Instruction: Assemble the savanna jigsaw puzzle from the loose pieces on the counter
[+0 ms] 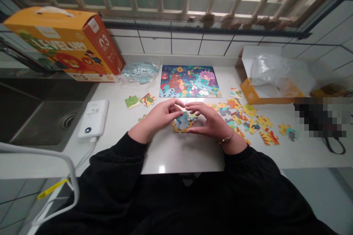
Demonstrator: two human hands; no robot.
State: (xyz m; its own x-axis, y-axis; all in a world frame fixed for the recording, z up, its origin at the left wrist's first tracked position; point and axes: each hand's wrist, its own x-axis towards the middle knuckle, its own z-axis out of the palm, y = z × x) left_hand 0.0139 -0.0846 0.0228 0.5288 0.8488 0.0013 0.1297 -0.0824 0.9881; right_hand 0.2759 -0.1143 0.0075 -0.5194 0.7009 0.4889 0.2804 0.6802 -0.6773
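Observation:
A small joined cluster of jigsaw pieces, blue-grey in the middle with a yellow-orange edge, lies on the white counter between my hands. My left hand is at its upper left, fingers loosely curved and thumb reaching over it. My right hand arches at its right side, with thumb and fingers well apart; the thumb tip is by the cluster's right edge. Both hands' fingertips nearly meet above it. Many loose puzzle pieces spread to the right. Two green and yellow puzzle pieces lie to the left.
An assembled dark-blue animal puzzle lies behind my hands. An orange box and a plastic bag of pieces stand back left. An open box is back right. A white power bank with cable lies near the sink.

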